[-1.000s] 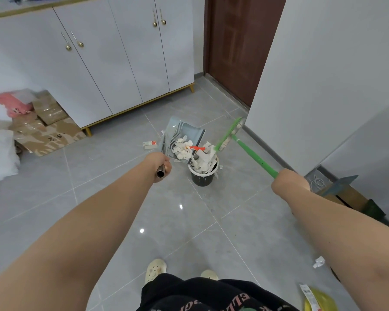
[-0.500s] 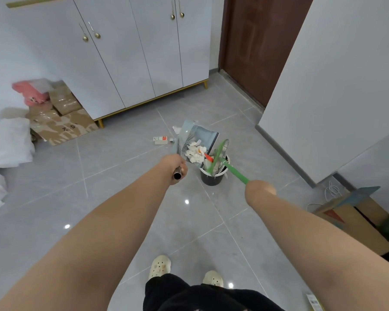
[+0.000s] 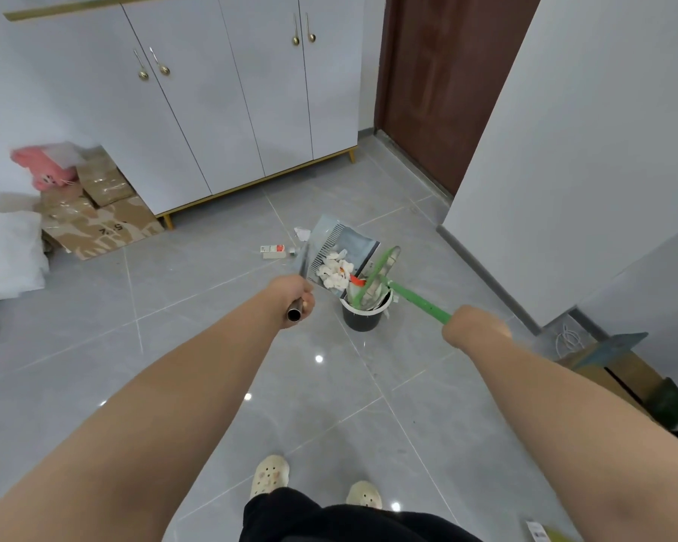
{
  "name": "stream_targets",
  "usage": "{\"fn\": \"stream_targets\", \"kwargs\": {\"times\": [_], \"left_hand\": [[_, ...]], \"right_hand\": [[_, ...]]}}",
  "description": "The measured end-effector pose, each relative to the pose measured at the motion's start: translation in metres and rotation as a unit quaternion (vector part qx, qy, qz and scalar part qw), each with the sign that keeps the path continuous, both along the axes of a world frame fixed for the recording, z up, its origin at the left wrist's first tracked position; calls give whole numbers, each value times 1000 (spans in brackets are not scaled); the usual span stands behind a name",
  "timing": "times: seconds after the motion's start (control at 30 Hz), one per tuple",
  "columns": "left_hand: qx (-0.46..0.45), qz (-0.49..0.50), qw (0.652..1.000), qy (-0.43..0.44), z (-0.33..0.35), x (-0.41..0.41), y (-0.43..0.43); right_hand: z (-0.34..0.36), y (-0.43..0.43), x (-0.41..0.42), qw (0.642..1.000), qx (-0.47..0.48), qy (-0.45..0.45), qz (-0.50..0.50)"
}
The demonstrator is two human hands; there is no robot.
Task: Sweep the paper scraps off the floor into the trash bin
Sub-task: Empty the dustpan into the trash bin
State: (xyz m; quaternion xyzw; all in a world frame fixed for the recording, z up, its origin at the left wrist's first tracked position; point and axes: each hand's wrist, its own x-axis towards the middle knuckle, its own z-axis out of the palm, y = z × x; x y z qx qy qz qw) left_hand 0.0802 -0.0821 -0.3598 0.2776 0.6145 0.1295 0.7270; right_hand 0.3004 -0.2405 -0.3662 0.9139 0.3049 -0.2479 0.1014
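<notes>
- L hand (image 3: pixel 295 297): clenched round the metal handle (image 3: pixel 294 314) of the dustpan (image 3: pixel 347 244). Open tube end faces camera.
- Dustpan: beyond L hand, raised & tilted, lower edge over the trash bin (image 3: pixel 363 320).
- Paper scraps (image 3: pixel 332 272): white wad lying in the pan, just past L hand to its right, near the bin rim.
- R hand (image 3: pixel 475 326): fist grasping the green broom (image 3: pixel 419 302) by its shaft. Back of hand to camera, fingers not visible.
- Broom head end sits in the bin mouth, just beside the scraps.
- Bin: black, on grey tile floor (image 3: pixel 212 326), between both hands.
- Loose on floor: red-white carton (image 3: pixel 273 250) & white scrap (image 3: pixel 301 232), left of pan, beyond L hand, apart from bin.
- Cardboard (image 3: pixel 102 224) beside white cabinet (image 3: pixel 231 111), far left.
</notes>
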Motion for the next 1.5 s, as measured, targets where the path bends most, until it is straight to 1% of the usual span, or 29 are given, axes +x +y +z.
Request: {"fn": "stream_targets", "kwargs": {"times": [0.13,0.27,0.4,0.6,0.67,0.73,0.83,1.0,1.03,1.1,1.2,1.3,1.4,1.5], "left_hand": [[7,-17,1000,8,3,5,-2],[13,-24,1000,-1,8,13,-2],[3,0,999,-40,16,19,-7],[-12,53,993,-102,17,29,-14],[-20,58,992,-114,14,34,-15],[-26,55,992,-112,12,35,-15],[-22,49,994,-91,12,39,-18],[9,14,999,-52,9,45,-21],[9,2,999,-40,8,44,-21],[-9,11,999,-35,7,42,-20],[18,5,1000,-7,0,34,-18],[16,15,1000,-1,-4,30,-14],[34,7,999,-9,-6,31,-12],[15,2,1000,-20,-3,31,-11]], "right_hand": [[18,-12,20,999,20,16,-24],[25,-26,31,988,72,87,-108],[22,-37,32,966,121,140,-182],[22,-40,14,946,154,161,-234],[16,-38,6,946,166,163,-224],[10,-35,-5,960,158,142,-184],[-2,-37,-23,980,110,106,-125],[-29,-49,-38,993,53,61,-90],[-32,-50,-38,994,43,53,-83],[-36,-51,-35,996,30,40,-72],[-35,-52,-29,998,9,25,-60],[-35,-50,-24,998,2,30,-61],[-33,-47,-22,998,-1,31,-46],[-29,-42,-21,999,-1,17,-30]]}}
